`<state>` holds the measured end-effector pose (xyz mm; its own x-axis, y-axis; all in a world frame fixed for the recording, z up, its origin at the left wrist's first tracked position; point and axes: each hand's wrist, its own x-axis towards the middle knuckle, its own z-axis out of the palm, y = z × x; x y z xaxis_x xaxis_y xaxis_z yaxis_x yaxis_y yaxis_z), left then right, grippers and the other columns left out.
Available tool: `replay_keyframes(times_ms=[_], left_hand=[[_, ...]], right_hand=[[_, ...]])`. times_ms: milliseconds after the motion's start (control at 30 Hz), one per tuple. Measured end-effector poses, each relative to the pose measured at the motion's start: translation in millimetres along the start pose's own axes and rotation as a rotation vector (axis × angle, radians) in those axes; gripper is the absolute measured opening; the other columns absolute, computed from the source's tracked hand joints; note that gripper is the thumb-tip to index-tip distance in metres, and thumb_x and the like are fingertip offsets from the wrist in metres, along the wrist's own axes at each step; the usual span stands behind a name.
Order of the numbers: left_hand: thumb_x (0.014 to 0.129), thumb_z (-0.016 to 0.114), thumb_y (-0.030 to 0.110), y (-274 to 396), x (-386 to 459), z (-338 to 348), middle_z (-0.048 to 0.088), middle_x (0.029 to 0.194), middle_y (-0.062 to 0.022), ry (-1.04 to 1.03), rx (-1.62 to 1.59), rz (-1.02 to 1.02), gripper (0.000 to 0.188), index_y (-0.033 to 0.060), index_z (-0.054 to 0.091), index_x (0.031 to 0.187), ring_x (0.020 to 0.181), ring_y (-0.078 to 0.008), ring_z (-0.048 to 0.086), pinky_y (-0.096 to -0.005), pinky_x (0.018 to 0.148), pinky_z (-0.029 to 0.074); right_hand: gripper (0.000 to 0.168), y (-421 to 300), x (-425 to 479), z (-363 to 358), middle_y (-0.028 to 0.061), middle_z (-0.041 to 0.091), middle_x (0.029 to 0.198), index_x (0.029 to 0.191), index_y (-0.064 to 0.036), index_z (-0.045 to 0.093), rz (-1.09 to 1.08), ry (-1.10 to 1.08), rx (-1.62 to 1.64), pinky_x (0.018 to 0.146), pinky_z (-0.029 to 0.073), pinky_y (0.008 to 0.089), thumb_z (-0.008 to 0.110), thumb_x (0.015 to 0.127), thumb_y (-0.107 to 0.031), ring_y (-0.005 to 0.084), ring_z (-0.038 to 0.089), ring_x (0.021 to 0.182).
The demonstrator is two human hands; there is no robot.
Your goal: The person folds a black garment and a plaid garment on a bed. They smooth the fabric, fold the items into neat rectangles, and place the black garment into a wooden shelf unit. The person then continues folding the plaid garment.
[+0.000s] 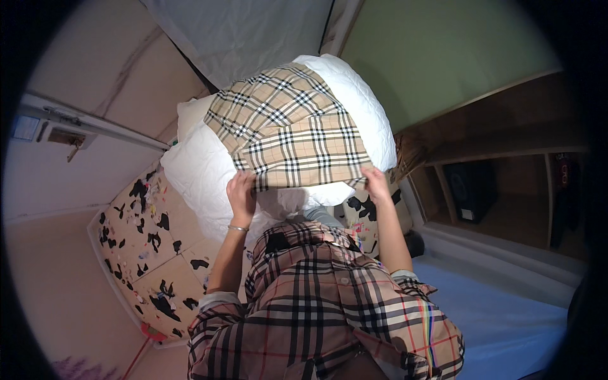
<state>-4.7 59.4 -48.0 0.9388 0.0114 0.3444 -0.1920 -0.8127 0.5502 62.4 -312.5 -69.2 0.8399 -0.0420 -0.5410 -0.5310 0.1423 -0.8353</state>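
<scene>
A beige, black and white checked cloth (304, 142) lies spread over a bulky white padded bundle (370, 114), which may be a quilt or a pillow. My left hand (241, 194) grips the cloth's near left corner. At the near right corner, the fingers of my right hand (376, 184) pinch the same edge. Between both hands the near edge runs nearly straight. Farther back the cloth has loose wrinkles. White fabric (199, 180) bulges out on the left beyond the checked cloth. What lies beneath the bundle is hidden.
Dark fabric scraps (161, 304) and other bits litter the tiled floor (185, 275) at left. A red-handled broom (153, 332) leans at lower left. Wooden shelving (498, 190) with dark items stands right, below a green panel (456, 61). A door with a handle (73, 149) is at left.
</scene>
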Motion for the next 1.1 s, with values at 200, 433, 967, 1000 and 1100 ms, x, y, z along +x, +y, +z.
replay_keyframes(times_ms=[200,433,967,1000,1100], left_hand=[[0.067,0.053,0.002,102.6,91.6,-80.6,0.060,0.087,-0.0175,-0.193,-0.310,0.213,0.031,-0.0009,0.056,0.098,0.075,-0.0300,0.060,-0.0315,0.068,0.048],[0.083,0.051,0.006,206.9,139.8,-74.4,0.059,0.078,-0.0038,-0.306,-0.979,0.074,0.021,-0.0026,0.054,0.101,0.073,-0.0058,0.050,-0.0199,0.066,0.041],[0.083,0.050,0.022,27.3,-71.5,0.4,0.061,0.083,-0.0057,0.216,-1.265,-1.310,0.017,0.0066,0.055,0.088,0.079,-0.0159,0.058,-0.0290,0.065,0.045],[0.083,0.050,0.022,20.6,-84.6,10.1,0.061,0.083,-0.0055,0.190,-1.307,-1.356,0.017,0.0076,0.055,0.088,0.079,-0.0156,0.058,-0.0279,0.064,0.045],[0.084,0.048,0.025,21.9,-98.9,13.4,0.063,0.084,-0.0055,0.217,-1.331,-1.453,0.018,0.0096,0.055,0.091,0.080,-0.0158,0.058,-0.0255,0.062,0.043]], right_hand=[[0.029,-194.7,-56.7,-9.2,0.0134,0.052,0.108,0.109,0.003,0.047,-0.586,-0.156,0.587,0.090,0.039,0.0352,0.046,0.084,-0.012,0.0218,0.050,0.101],[0.041,-419.5,-72.4,81.8,0.0169,0.054,0.103,0.108,0.003,0.047,-1.186,-0.076,0.354,0.083,0.043,0.0385,0.037,0.086,-0.031,0.0274,0.054,0.091],[0.038,-116.0,-45.1,351.6,0.0039,0.049,0.078,0.102,-0.001,0.048,-0.731,-1.072,-0.468,0.066,0.040,0.0249,0.060,0.077,-0.027,0.0128,0.045,0.072],[0.034,-95.4,-39.5,326.8,0.0019,0.049,0.079,0.102,0.000,0.047,-0.672,-1.103,-0.477,0.066,0.040,0.0223,0.059,0.078,-0.023,0.0098,0.045,0.071],[0.022,-67.7,-42.4,243.8,0.0062,0.058,0.086,0.100,-0.002,0.052,-0.475,-0.933,-0.256,0.074,0.047,0.0236,0.055,0.079,-0.009,0.0124,0.057,0.080]])
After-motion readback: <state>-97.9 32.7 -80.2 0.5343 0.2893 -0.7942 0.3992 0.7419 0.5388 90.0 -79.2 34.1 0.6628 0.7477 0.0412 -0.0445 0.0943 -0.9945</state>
